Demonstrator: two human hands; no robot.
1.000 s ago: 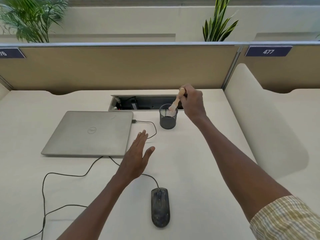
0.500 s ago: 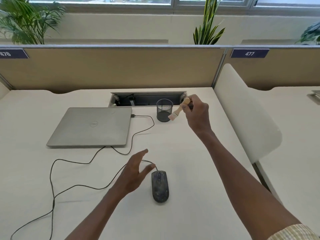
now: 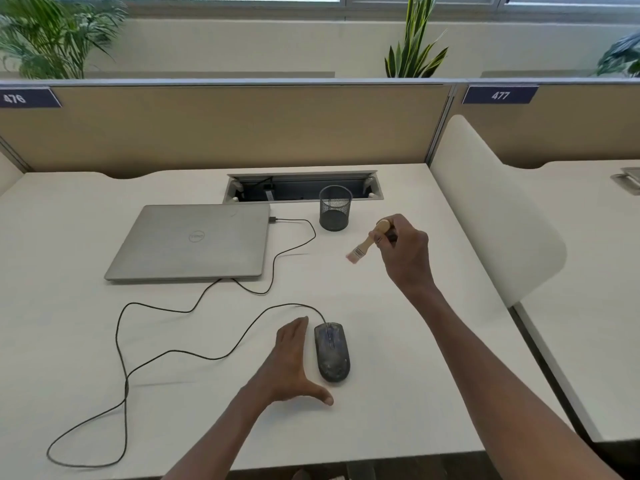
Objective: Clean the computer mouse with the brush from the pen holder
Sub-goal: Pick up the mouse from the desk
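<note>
A dusty black computer mouse lies near the desk's front edge, its cable running left in loops. My left hand is spread open just left of the mouse, fingers straight and thumb stretched below it; contact with the mouse is not clear. My right hand grips the wooden handle of a small brush, held in the air above the desk with its bristles pointing down-left. The black mesh pen holder stands behind, apart from the brush.
A closed grey laptop lies at the back left, with the black mouse cable plugged into its right side. An open cable tray is set in the desk behind the holder. A white divider bounds the right side.
My right hand has carried the brush out of the pen holder and toward me, to the right of the holder. My left hand has come down beside the mouse.
</note>
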